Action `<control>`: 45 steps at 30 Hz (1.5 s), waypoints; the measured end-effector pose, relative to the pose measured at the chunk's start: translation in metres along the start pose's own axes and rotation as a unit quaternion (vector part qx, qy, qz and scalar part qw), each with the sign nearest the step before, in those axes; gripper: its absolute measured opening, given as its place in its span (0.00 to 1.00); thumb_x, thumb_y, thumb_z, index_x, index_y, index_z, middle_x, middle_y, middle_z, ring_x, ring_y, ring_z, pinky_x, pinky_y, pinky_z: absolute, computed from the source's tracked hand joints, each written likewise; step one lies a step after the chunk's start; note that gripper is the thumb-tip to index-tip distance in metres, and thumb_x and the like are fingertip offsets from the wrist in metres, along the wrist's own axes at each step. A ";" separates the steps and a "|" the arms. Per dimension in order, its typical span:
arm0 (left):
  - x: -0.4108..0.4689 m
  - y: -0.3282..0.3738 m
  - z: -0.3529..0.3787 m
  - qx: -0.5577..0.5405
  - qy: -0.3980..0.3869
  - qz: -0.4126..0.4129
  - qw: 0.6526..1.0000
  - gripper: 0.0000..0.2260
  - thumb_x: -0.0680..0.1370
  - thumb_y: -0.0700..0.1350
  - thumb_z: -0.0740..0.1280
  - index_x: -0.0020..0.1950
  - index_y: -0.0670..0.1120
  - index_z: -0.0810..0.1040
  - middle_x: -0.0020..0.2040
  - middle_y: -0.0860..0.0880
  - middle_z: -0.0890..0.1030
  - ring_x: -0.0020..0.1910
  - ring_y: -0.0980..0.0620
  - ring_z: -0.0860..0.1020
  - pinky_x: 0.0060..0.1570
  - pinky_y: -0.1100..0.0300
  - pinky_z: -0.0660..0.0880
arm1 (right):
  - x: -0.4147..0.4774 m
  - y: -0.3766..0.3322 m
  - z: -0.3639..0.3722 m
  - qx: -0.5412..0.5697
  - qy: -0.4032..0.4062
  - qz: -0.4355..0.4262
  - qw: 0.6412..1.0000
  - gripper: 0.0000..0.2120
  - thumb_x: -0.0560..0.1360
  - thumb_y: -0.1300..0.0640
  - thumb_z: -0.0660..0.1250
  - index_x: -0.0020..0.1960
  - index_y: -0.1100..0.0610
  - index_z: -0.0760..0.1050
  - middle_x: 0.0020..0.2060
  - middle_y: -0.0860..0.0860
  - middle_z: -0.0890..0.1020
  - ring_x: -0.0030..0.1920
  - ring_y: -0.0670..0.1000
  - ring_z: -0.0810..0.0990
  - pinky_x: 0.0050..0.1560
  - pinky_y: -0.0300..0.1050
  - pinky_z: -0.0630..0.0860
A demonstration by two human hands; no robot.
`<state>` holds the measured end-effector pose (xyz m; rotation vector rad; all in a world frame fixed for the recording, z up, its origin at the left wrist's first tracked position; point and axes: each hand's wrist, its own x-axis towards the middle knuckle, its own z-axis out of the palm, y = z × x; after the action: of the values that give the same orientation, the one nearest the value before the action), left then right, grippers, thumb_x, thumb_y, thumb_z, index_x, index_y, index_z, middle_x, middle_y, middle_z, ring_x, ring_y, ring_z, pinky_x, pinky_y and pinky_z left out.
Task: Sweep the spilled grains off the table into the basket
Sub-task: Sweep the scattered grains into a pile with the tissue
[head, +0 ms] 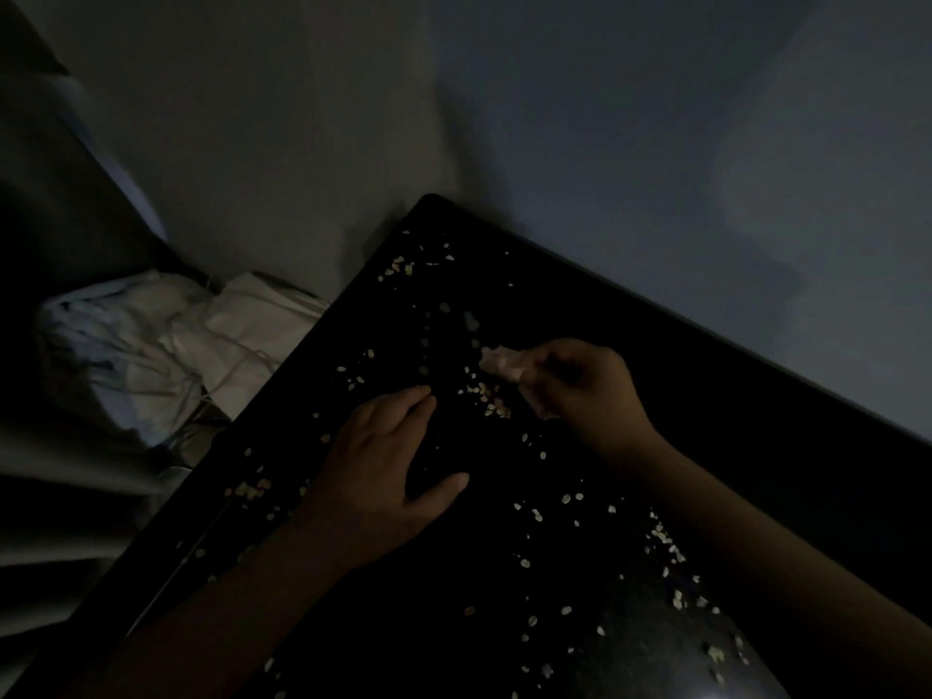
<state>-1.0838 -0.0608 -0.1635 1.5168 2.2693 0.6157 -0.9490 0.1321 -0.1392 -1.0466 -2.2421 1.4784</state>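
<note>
Inspected: my bare left hand (383, 466) and my bare right hand (585, 385). My bare left forearm (227, 612) and bare right forearm (756, 537) are uncovered from wrist to the frame's lower edge, smooth in outline. One short thumbnail (460, 479) catches light on the left hand. Dim light obscures finer detail on fingers, knuckles and wrists.

Right hand (587, 388) pinches pale wad (500, 364), perhaps tissue, among grains (490, 397).
</note>
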 end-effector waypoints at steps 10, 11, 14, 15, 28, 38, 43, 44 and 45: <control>-0.002 -0.007 0.000 -0.015 -0.003 0.044 0.999 0.34 0.74 0.67 0.58 0.71 0.45 0.70 0.73 0.53 0.65 0.71 0.54 0.62 0.68 0.59 0.60 | 0.109 -0.004 0.015 -0.033 0.202 0.032 0.978 0.10 0.75 0.48 0.69 0.48 0.54 0.81 0.43 0.48 0.85 0.46 0.45 0.83 0.53 0.46 0.79; -0.002 -0.008 -0.001 -0.012 0.000 0.051 0.999 0.33 0.74 0.66 0.58 0.70 0.44 0.70 0.72 0.52 0.66 0.70 0.54 0.63 0.68 0.59 0.60 | 0.102 -0.005 0.023 -0.017 0.178 0.015 0.984 0.07 0.74 0.51 0.70 0.47 0.54 0.82 0.46 0.46 0.85 0.49 0.43 0.82 0.57 0.46 0.78; -0.002 -0.010 -0.005 -0.043 -0.003 0.049 0.998 0.31 0.74 0.64 0.59 0.69 0.45 0.72 0.71 0.52 0.68 0.69 0.55 0.64 0.68 0.59 0.63 | 0.056 -0.012 0.037 -0.013 0.066 -0.031 0.997 0.02 0.74 0.60 0.71 0.45 0.55 0.81 0.42 0.43 0.83 0.41 0.35 0.80 0.50 0.36 0.78; -0.002 -0.010 -0.008 -0.074 -0.006 0.030 0.997 0.31 0.73 0.64 0.58 0.70 0.47 0.71 0.71 0.55 0.67 0.69 0.58 0.62 0.68 0.63 0.61 | 0.039 -0.013 0.039 -0.013 0.027 -0.024 0.999 0.04 0.75 0.63 0.70 0.44 0.55 0.80 0.38 0.43 0.82 0.35 0.35 0.79 0.42 0.34 0.77; 0.022 -0.073 -0.046 0.050 -0.001 -0.023 0.998 0.46 0.69 0.75 0.49 0.76 0.43 0.57 0.77 0.46 0.56 0.75 0.47 0.55 0.73 0.53 0.53 | 0.122 -0.026 0.035 0.079 0.170 0.012 0.982 0.07 0.76 0.54 0.70 0.44 0.58 0.80 0.37 0.50 0.84 0.39 0.46 0.83 0.44 0.43 0.80; 0.020 -0.088 -0.040 -0.026 0.031 0.023 0.999 0.42 0.71 0.72 0.55 0.72 0.42 0.67 0.74 0.48 0.62 0.73 0.50 0.61 0.70 0.56 0.60 | 0.019 -0.020 0.061 0.005 -0.033 -0.024 0.999 0.11 0.75 0.64 0.68 0.42 0.48 0.79 0.36 0.42 0.83 0.38 0.36 0.79 0.41 0.31 0.73; 0.021 -0.092 -0.044 -0.074 0.054 0.029 0.995 0.37 0.70 0.66 0.62 0.71 0.44 0.69 0.72 0.55 0.61 0.71 0.59 0.59 0.67 0.73 0.53 | 0.081 -0.041 0.047 0.024 0.176 -0.044 0.983 0.06 0.75 0.60 0.69 0.41 0.52 0.78 0.33 0.44 0.81 0.33 0.37 0.77 0.38 0.31 0.73; 0.021 -0.093 -0.044 -0.078 0.053 0.028 0.995 0.36 0.70 0.65 0.63 0.72 0.44 0.68 0.72 0.55 0.61 0.71 0.59 0.59 0.67 0.74 0.53 | 0.104 -0.045 0.047 0.028 0.196 -0.044 0.979 0.05 0.75 0.59 0.69 0.40 0.53 0.77 0.32 0.45 0.80 0.32 0.38 0.77 0.37 0.33 0.73; 0.022 -0.096 -0.042 -0.074 0.055 0.035 0.995 0.36 0.71 0.65 0.63 0.72 0.44 0.68 0.73 0.55 0.61 0.72 0.58 0.59 0.67 0.74 0.52 | 0.125 -0.048 0.048 0.024 0.211 -0.037 0.976 0.05 0.75 0.58 0.69 0.40 0.54 0.76 0.33 0.47 0.80 0.33 0.40 0.78 0.38 0.36 0.74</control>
<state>-1.1876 -0.0798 -0.1791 1.5301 2.2005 0.8873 -1.0850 0.1745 -0.1394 -1.1261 -1.9136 1.1442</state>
